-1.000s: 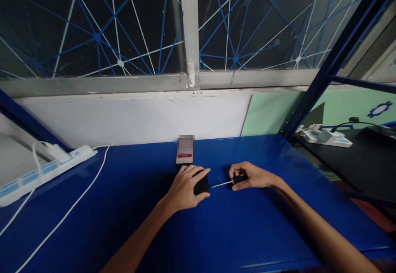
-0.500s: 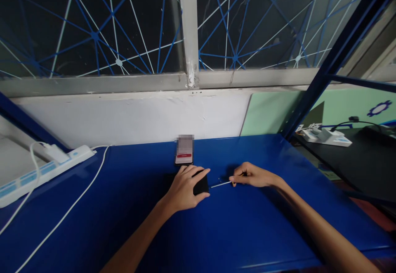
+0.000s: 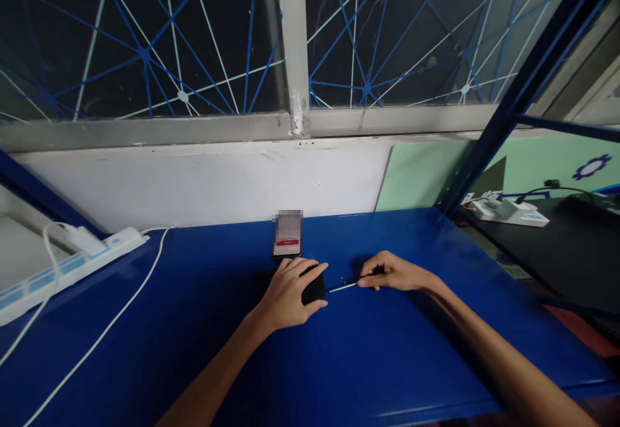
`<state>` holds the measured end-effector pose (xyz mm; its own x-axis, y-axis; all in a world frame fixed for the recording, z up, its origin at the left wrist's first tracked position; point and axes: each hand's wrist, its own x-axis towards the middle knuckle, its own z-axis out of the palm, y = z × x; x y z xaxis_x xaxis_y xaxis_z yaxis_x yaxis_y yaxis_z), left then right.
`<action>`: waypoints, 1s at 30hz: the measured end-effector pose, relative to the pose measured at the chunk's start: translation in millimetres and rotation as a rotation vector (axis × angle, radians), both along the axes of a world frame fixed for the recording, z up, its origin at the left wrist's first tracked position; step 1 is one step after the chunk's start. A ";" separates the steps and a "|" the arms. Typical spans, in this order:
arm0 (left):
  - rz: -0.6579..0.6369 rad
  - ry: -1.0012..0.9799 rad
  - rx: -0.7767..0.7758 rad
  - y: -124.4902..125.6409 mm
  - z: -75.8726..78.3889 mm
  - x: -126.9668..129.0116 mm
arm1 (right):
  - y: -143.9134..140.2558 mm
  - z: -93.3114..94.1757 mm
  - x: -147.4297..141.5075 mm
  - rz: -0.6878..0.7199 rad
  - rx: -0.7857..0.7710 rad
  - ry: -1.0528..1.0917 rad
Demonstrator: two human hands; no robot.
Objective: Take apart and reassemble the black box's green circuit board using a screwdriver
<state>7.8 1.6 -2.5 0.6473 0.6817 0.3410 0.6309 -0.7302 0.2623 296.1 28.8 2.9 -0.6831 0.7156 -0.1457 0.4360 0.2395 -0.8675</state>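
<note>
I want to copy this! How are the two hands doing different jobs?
The left hand lies flat over a small black box; the right hand is curled, pinching a screwdriver. The left hand covers most of the box; the right hand leaves the thin metal shaft showing. Both rest on the blue table.

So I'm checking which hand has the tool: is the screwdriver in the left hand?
No, the right hand grips the screwdriver, while the left hand rests on the small black device.
</note>
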 end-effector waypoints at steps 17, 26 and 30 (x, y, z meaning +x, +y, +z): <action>-0.002 -0.002 0.002 1.0 0.2 -0.3 | -3.9 0.5 -3.1 -0.043 -0.114 0.095; 0.009 0.017 -0.018 0.2 0.3 -0.2 | -1.4 -1.0 1.4 -0.001 -0.037 0.026; 0.010 0.023 -0.015 -0.1 0.9 0.0 | -2.6 0.2 -0.3 0.014 0.024 0.005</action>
<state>7.7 1.6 -1.6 0.6482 0.6929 0.3158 0.6441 -0.7201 0.2579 295.8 26.1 3.1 -0.6936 0.7094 -0.1252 0.4284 0.2665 -0.8634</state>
